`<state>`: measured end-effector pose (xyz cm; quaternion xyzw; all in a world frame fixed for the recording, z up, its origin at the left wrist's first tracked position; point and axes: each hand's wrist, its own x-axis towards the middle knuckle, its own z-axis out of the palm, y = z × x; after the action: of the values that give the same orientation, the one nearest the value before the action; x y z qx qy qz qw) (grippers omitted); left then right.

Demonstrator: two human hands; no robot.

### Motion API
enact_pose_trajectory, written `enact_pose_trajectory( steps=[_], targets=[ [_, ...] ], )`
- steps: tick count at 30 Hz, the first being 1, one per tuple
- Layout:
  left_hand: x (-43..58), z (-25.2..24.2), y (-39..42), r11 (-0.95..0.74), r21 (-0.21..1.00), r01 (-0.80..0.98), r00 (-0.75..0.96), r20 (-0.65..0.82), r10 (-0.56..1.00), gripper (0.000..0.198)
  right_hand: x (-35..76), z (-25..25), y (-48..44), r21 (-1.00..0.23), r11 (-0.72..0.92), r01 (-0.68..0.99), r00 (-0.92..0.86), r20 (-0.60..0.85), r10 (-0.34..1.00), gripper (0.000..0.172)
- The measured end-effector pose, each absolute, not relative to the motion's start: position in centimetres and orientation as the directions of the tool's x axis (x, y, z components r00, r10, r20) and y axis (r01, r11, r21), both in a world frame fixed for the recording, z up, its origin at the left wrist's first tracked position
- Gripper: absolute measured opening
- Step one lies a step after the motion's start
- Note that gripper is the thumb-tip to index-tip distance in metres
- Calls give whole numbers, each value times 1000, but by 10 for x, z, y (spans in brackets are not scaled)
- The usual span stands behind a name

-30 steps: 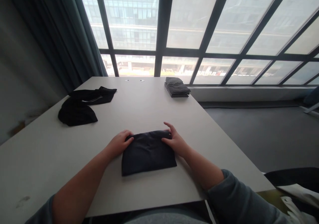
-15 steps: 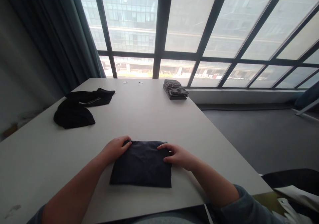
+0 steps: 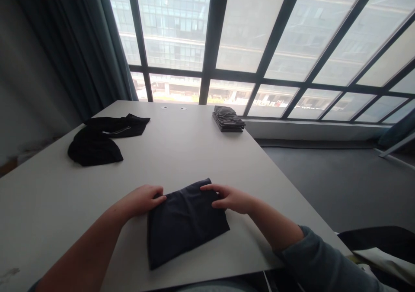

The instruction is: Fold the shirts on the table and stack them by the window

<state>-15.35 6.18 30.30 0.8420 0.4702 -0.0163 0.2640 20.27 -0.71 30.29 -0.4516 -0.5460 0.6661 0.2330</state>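
Note:
A folded dark navy garment [image 3: 188, 223] lies at a slant near the table's front edge, its left front corner turned toward me. My left hand [image 3: 145, 200] pinches its far left corner, thumb on top and the other fingers curled out of sight. At its right side, my right hand [image 3: 231, 199] holds the edge, with the thumb and forefinger reaching onto the upper face. Part of that hand's grip is hidden beneath the cloth.
The white table [image 3: 175, 153] stretches toward the windows. A black garment [image 3: 97, 142] lies loosely crumpled at the far left. Folded clothes with a striped piece on top [image 3: 228, 118] are stacked at the far right edge. More cloth [image 3: 382, 244] shows at lower right.
The folded garment has turned counterclockwise, its right side now farther back and its left front corner nearer me. My left hand has shifted slightly left and toward me.

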Motion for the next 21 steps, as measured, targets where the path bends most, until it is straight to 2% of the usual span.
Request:
enact_pose_trajectory(
  steps=[2, 4, 10, 16, 21],
  targets=[
    [-157, 309, 59, -400, 403, 823, 542, -345, 766, 36, 203, 302, 3, -898, -340, 279, -530, -440, 725, 90],
    [-160, 314, 59, -381, 390, 838, 526, -395, 753, 37, 202, 300, 15, -877, -353, 327, -552, -480, 682, 94],
    [-161, 316, 59, -375, 392, 840, 525, -412, 745, 34, 207, 294, 64, -895, -309, 321, -625, -446, 641, 73],
    [-151, 312, 56, -383, 421, 822, 540, -361, 760, 28, 212, 291, 95, -873, -383, 302, -683, -478, 552, 63],
    [-150, 302, 56, -370, 449, 814, 524, -290, 801, 25, 206, 288, 101, -895, -334, 296, -671, -443, 594, 56]
  ],
)
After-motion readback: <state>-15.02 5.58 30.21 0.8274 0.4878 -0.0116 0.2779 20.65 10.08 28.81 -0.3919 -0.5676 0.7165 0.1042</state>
